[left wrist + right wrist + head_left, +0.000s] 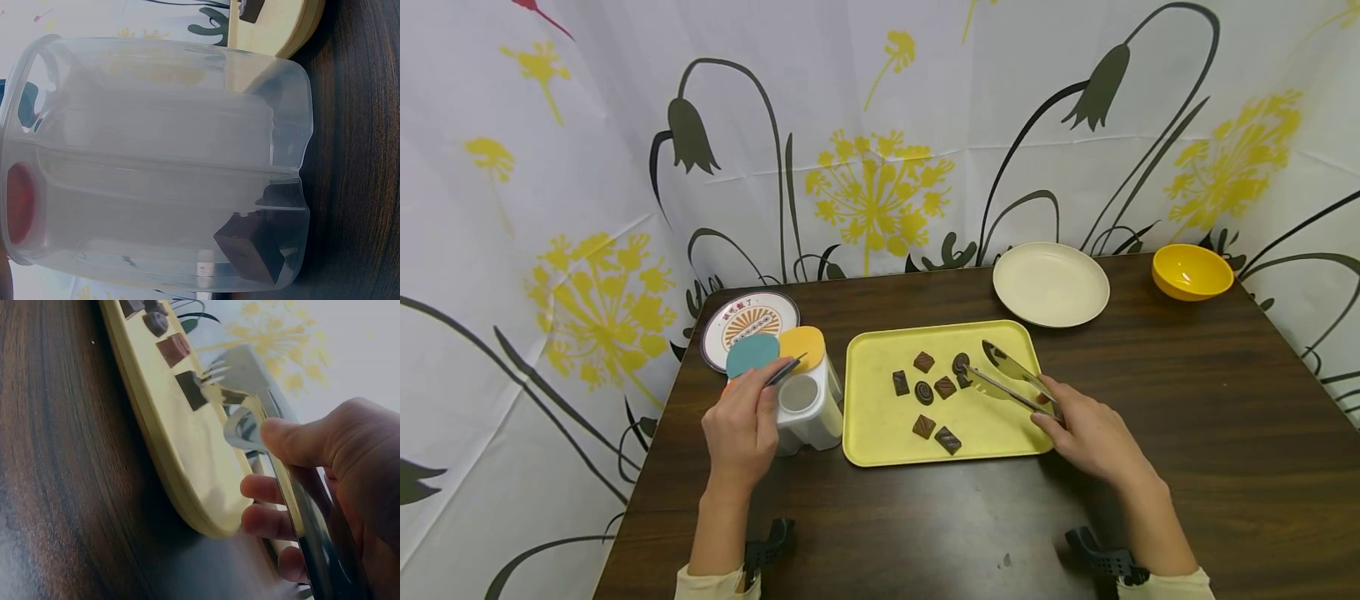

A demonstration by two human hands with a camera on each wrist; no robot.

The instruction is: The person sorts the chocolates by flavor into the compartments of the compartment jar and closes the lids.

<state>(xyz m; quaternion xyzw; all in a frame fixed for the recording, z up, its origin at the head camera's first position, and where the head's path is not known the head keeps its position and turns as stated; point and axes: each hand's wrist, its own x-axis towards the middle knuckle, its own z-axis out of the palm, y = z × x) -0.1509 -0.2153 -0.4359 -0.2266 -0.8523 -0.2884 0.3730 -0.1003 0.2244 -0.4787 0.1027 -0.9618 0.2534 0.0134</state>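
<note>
Grasping tongs [1011,389] in your right hand [1093,429], you pinch a lid [786,371] in your left hand [741,425] (apparently to bare a compartment [799,393]). Your tray [880,437] lies handily beside the box [811,432], its chocolates [944,387] near the tongs' parted tips.

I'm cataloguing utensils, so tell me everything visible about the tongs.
The tongs look like shiny silvery metal: one arm ends in fork-like tines, the other in a broad blade. The right hand grips them, arms spread, slanting over the right side of the yellow tray. The tines are beside a dark chocolate; contact is unclear.
</note>
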